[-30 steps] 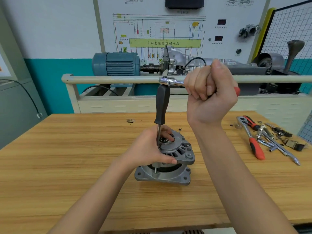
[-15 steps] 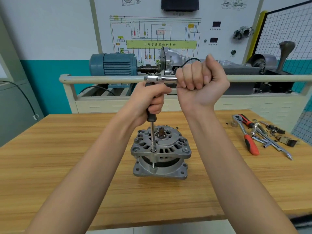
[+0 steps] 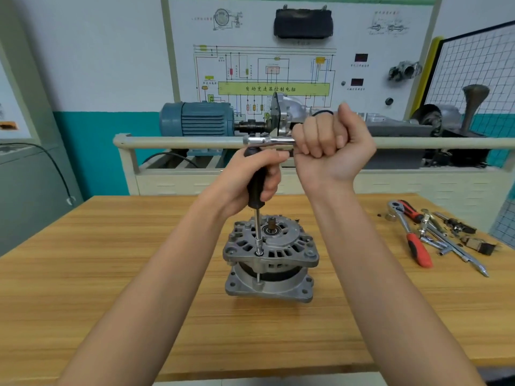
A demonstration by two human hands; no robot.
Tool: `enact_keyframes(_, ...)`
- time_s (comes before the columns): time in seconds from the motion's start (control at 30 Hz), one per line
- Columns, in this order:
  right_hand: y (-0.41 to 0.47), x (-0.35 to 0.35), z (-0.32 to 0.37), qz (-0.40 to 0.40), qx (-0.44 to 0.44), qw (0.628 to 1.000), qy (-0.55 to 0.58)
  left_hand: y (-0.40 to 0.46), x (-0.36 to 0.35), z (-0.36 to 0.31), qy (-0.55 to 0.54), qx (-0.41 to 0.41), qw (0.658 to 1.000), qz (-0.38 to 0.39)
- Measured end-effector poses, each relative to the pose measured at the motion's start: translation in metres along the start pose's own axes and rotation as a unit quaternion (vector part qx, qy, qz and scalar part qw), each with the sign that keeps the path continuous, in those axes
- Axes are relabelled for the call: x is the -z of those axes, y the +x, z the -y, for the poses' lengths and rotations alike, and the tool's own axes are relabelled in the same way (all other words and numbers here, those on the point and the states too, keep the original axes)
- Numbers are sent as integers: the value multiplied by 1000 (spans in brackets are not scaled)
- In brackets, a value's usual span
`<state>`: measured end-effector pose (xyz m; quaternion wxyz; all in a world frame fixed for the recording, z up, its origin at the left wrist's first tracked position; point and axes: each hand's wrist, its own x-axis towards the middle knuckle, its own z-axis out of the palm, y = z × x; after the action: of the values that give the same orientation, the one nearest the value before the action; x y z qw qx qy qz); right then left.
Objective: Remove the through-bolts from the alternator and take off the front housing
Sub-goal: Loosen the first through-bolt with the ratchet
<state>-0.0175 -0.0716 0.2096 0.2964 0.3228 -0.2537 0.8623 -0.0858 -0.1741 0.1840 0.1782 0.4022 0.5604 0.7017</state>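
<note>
A grey alternator (image 3: pixel 271 257) stands upright on the wooden bench (image 3: pixel 111 274), its slotted front housing (image 3: pixel 281 246) on top. A black-handled socket driver (image 3: pixel 257 188) stands vertically on a through-bolt (image 3: pixel 259 253) at the housing's left front edge. The bolt's shank shows below the housing. My left hand (image 3: pixel 250 176) grips the driver's black handle. A chrome ratchet (image 3: pixel 269 140) sits across the driver's top end. My right hand (image 3: pixel 331 143) is fisted around the ratchet's handle, to the right of the driver.
Loose tools lie at the bench's right: a red-handled ratchet (image 3: pixel 415 240), chrome extension bars (image 3: pixel 457 252) and small parts. Behind the bench stand a rail (image 3: pixel 178 142), a blue motor (image 3: pixel 195 118) with a gearbox, and a wiring-diagram board (image 3: pixel 273 65).
My left hand left the alternator housing and rose to grip the driver's black handle. My right hand has stayed on the ratchet handle at the top throughout.
</note>
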Motion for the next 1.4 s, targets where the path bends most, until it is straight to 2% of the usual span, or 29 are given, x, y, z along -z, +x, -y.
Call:
enact_keyframes(0.07, 7, 8, 4, -44, -42, 995, 79, -1, 3, -1, -33, 21, 998, 56)
enact_keyframes(0.13, 9, 11, 4, -66, -45, 992, 98, 2, 1, 0, -33, 33, 998, 34)
enact_keyframes(0.17, 8, 11, 3, -70, -36, 993, 85, 4, -3, 1, -15, 33, 999, -7)
enact_keyframes(0.2, 5, 10, 2, -66, -21, 996, 53, 6, -8, 2, 4, 31, 998, -55)
enact_keyframes(0.27, -5, 2, -6, -22, 57, 994, -87, 10, -17, 4, 24, 26, 986, -161)
enact_keyframes(0.3, -11, -4, -13, 12, 119, 977, -179, 12, -23, 5, 25, 17, 977, -210)
enact_keyframes(0.37, -24, -16, -28, 70, 228, 915, -326, 14, -29, 7, 70, -11, 959, -273)
enact_keyframes(0.4, -28, -20, -33, 89, 254, 893, -362, 14, -31, 8, 106, -25, 952, -287)
enact_keyframes(0.43, -28, -20, -34, 94, 257, 887, -372, 14, -30, 10, 124, -36, 946, -296)
enact_keyframes(0.47, -26, -19, -32, 89, 240, 901, -351, 13, -28, 10, 112, -33, 947, -300)
enact_keyframes(0.53, -16, -13, -20, 67, 164, 954, -240, 7, -21, 8, 53, -22, 965, -256)
enact_keyframes(0.6, -3, -4, -6, 28, 66, 992, -105, 3, -12, 5, -2, -19, 990, -141)
enact_keyframes(0.67, 7, 9, 3, -28, -26, 998, 43, 1, -3, 2, 1, -3, 1000, -11)
enact_keyframes(0.73, 12, 19, 7, -65, -54, 988, 129, 2, 0, 1, 12, 18, 998, 62)
enact_keyframes(0.8, 12, 20, 5, -79, -45, 987, 132, 4, 0, 1, -7, 40, 997, 63)
enact_keyframes(0.87, 10, 18, 2, -81, -24, 993, 81, 8, -4, 2, 1, 52, 999, 3)
enact_keyframes(0.93, 6, 10, -3, -51, 33, 997, -40, 13, -10, 5, 25, 51, 995, -80)
enact_keyframes(0.97, 0, 5, -7, -22, 85, 988, -123, 16, -14, 6, 29, 51, 991, -118)
enact_keyframes(1.03, -13, -4, -20, 28, 193, 942, -272, 18, -23, 6, 47, 42, 981, -182)
enact_keyframes(1.1, -22, -11, -26, 60, 245, 907, -338, 18, -28, 8, 74, 25, 972, -221)
enact_keyframes(1.17, -21, -11, -23, 71, 233, 917, -315, 17, -26, 10, 63, 10, 971, -230)
enact_keyframes(1.27, -5, -1, -7, 41, 120, 980, -155, 14, -18, 13, 37, 1, 983, -181)
enact_keyframes(1.33, 7, 11, 1, -14, 26, 999, -39, 10, -11, 11, 21, 5, 992, -121)
enact_keyframes(1.4, 16, 22, 3, -65, -48, 993, 89, 6, -4, 6, 1, 27, 999, -23)
